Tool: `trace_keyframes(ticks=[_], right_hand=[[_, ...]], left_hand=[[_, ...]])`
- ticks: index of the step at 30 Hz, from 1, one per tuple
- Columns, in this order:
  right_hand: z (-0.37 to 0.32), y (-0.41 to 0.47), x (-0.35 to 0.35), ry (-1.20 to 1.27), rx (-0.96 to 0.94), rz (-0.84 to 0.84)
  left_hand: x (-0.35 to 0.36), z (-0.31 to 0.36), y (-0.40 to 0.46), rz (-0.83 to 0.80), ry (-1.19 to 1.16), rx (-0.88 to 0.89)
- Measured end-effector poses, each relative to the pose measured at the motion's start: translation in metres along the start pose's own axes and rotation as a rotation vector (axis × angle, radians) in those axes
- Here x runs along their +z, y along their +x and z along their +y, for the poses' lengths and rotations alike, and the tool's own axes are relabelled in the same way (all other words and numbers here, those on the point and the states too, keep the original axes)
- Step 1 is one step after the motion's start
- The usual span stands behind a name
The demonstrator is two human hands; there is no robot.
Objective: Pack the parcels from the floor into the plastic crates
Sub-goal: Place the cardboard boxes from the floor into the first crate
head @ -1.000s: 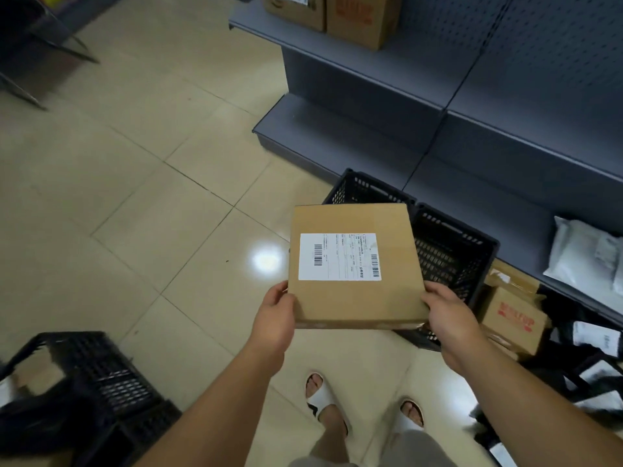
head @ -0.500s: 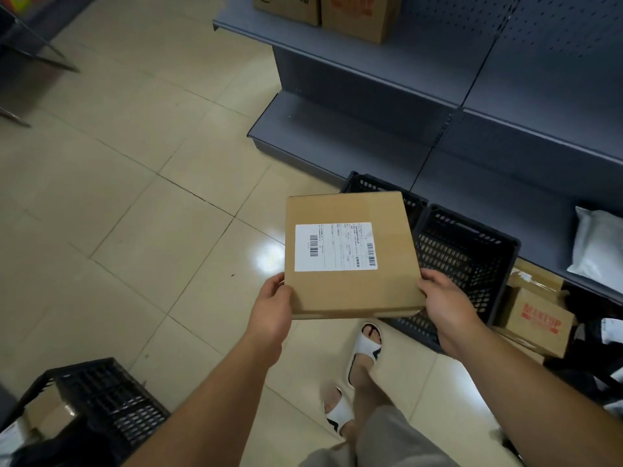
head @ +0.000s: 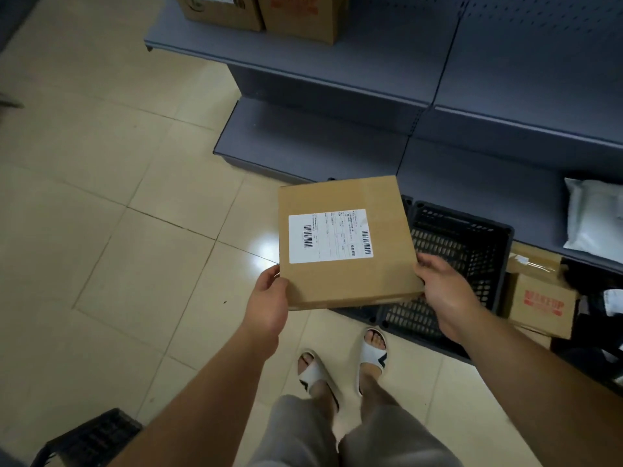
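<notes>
A flat brown cardboard parcel [head: 347, 281] with a white shipping label is held level in front of me. My left hand [head: 269, 299] grips its near left corner. My right hand [head: 445, 291] grips its near right corner. The parcel hangs over the left part of a black plastic crate [head: 472, 244] that stands on the floor against the shelving. Much of that crate is hidden behind the parcel and my right hand. A second black crate [head: 91, 439] shows only a corner at the bottom left.
Grey metal shelving [head: 354, 79] runs along the back, with brown boxes [head: 300, 11] on an upper shelf and a white poly bag [head: 593, 220] on the lower right shelf. A brown box with red print [head: 539, 305] and dark bags lie right of the crate. My sandalled feet [head: 340, 369] stand below.
I have stepped closer to the shelving, and the parcel has moved forward and right over the crate's left side. The bottom-left crate has slid mostly out of view. Both hands keep their grip.
</notes>
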State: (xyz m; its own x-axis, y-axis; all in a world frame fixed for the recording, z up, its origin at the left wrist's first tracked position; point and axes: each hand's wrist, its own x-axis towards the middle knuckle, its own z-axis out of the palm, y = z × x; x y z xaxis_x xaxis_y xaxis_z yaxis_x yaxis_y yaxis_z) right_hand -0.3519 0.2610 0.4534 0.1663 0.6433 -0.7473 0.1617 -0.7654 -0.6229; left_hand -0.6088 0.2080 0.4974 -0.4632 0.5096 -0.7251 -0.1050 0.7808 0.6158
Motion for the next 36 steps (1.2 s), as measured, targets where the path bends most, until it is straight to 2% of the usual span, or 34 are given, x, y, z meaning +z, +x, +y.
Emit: trace_keyframes(ticks=[18,22,28,36], right_hand=[[0.003,0.062,0.057,0.124,0.104,0.219],[0.023,0.082,0.072,0.141,0.156,0.266],[0.053,0.126,0.086,0.142,0.153,0.239],[0.099,0.214,0.099,-0.023,0.167,0.254]], left_hand=[[0.026,0.058,0.156,-0.284,0.317,0.005],[0.038,0.050,0.184,-0.316,0.394,0.041],[0.068,0.018,0.237,-0.341,0.488,0.057],[0.117,-0.044,0.313,-0.234,0.605,0.107]])
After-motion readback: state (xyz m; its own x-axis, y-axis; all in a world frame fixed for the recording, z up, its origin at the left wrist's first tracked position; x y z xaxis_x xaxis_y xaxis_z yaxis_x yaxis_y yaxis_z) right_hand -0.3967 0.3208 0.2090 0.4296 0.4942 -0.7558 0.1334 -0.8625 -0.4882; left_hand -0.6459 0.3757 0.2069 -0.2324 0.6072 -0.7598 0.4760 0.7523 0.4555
